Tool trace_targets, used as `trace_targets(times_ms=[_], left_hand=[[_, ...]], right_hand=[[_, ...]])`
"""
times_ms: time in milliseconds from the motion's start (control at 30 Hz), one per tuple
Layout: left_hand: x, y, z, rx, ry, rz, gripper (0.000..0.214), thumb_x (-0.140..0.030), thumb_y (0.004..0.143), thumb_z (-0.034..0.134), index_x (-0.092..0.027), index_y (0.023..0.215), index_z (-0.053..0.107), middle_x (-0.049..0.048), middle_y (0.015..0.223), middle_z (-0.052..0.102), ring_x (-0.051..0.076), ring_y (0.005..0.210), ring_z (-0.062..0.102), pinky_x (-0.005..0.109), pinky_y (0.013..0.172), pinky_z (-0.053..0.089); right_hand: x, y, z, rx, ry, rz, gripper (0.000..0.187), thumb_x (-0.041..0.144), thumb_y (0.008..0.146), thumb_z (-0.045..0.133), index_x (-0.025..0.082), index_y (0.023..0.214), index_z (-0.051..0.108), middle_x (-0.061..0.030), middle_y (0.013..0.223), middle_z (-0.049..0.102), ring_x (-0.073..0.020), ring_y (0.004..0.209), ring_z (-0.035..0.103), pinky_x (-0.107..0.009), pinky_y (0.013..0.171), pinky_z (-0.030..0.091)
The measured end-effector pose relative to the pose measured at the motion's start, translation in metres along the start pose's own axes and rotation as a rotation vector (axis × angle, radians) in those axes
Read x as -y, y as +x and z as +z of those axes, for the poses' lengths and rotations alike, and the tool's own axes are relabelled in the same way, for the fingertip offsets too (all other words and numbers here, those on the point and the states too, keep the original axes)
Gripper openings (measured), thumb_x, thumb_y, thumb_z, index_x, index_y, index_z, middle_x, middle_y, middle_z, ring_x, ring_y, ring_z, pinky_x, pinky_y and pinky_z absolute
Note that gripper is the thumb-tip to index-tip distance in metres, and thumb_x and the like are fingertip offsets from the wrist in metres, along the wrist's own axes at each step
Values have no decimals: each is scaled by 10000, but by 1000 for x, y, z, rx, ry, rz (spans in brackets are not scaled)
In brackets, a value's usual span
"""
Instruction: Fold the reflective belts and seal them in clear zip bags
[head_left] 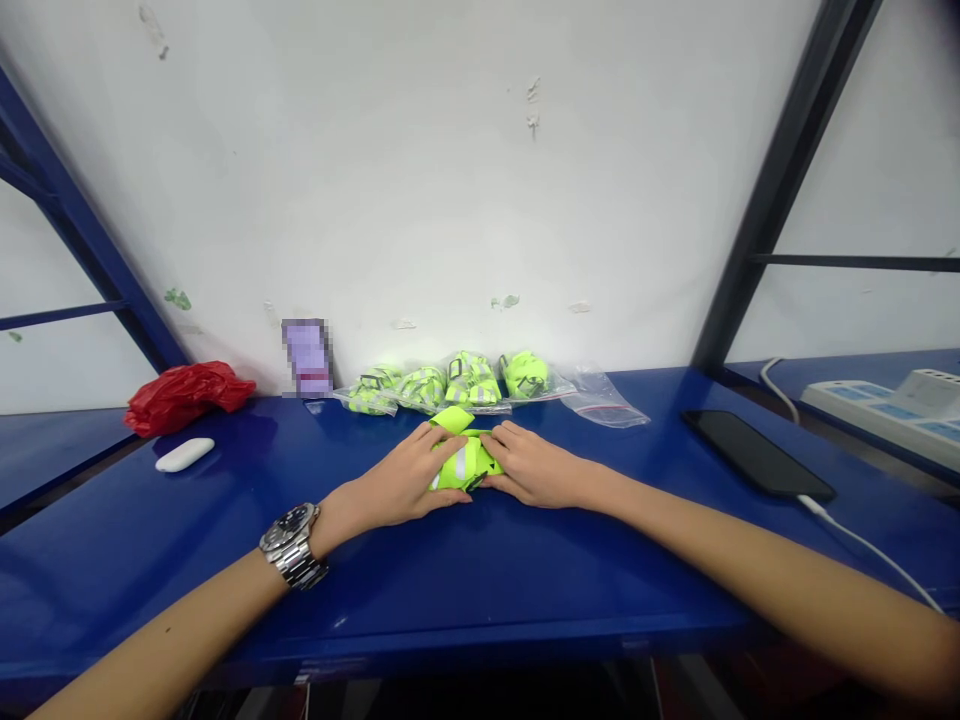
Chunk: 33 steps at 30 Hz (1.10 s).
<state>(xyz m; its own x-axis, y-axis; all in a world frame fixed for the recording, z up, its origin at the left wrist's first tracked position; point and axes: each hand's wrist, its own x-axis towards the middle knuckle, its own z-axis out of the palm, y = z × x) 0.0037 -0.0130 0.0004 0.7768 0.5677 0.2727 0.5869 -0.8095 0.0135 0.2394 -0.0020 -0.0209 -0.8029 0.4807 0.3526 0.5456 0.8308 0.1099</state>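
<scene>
While both hands press on the yellow-green bundle (463,463) at mid-table, note that a flap (452,419) stands free above your left fingers; if either grip slackens, the soft fabric could, in all likelihood, spring open from that side. Your left hand (409,475) closes on the bundle's left end, thumb on the near face; your right hand (536,467) grips the right end with fingers curled — neither is spread wide. Uneven pressure may skew the roll, and the dark piece low on its front (too small to identify) could snag. Directly beyond, four bagged bundles (472,380) line the wall, so a forward push risks nudging them. A flat transparent bag (606,398) lies at the right of that row. Observe the outer items on the blue table (525,580): a red plastic bag (187,397) and white case (185,455) at left, a black phone (757,452) at right. Its white cable (870,545) runs toward your right forearm — a wide sweep could catch it.
</scene>
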Motion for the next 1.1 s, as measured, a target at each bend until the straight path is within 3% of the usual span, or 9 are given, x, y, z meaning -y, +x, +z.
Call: trace_targets(times_ms=[133,233,367,467,567,700,833,933,1100], left_hand=[[-4,0,-3,16,-122,-69,412,-441,924,494,-177,1241,499,119,1189,553,259,1099,497,384,928,424],[-9,1,-8,55,-243,-136,322,-448,944,443,-189,1096,560,65,1040,610,206,924,556,324,827,428],[-5,5,-11,142,-477,-269,383,-521,939,400,-170,888,544,-20,713,536,116,609,461,238,567,359],[6,8,-8,213,-539,-315,439,-568,928,372,-172,798,511,-30,643,457,115,575,404,232,514,318],[15,12,-4,104,-351,-319,445,-599,902,400,-179,846,535,15,759,498,180,724,474,287,642,408],[23,20,-1,-87,-178,-236,436,-545,920,423,-182,1159,459,92,1049,504,250,977,482,405,867,425],[32,30,3,-84,21,-154,356,-457,972,356,-172,1134,494,98,1038,517,236,907,500,386,807,435],[36,33,7,-115,200,-74,348,-399,988,351,-166,1211,482,119,1116,532,249,959,518,366,786,425],[36,30,9,-87,378,2,357,-293,1008,322,-149,1325,403,114,1062,570,232,898,562,328,725,405]], right_hand=[[2,0,-6,39,100,29,314,341,982,390,93,1000,582,-125,917,576,-212,856,526,-341,780,431],[4,3,-12,44,171,48,361,339,1002,329,147,808,566,-54,759,547,-162,709,490,-285,671,371],[6,10,-22,82,408,152,464,367,1010,277,178,603,392,40,537,338,-97,502,296,-259,550,257],[4,15,-24,143,575,244,493,438,1006,239,183,596,334,40,527,322,-93,496,307,-252,534,249],[0,16,-19,149,551,360,494,516,989,214,184,674,400,3,639,471,-124,592,442,-255,575,296],[-8,18,-8,39,391,418,411,517,988,194,209,948,463,-55,904,583,-200,816,546,-296,681,359],[-15,22,4,18,246,443,334,411,1007,186,212,1034,453,-87,942,582,-228,833,538,-320,677,374],[-16,25,12,-104,77,437,277,349,1002,259,202,1059,486,-113,981,561,-245,859,512,-330,688,376],[-13,22,16,-250,83,233,305,182,991,254,161,1071,548,-109,922,583,-215,840,520,-330,763,394]])
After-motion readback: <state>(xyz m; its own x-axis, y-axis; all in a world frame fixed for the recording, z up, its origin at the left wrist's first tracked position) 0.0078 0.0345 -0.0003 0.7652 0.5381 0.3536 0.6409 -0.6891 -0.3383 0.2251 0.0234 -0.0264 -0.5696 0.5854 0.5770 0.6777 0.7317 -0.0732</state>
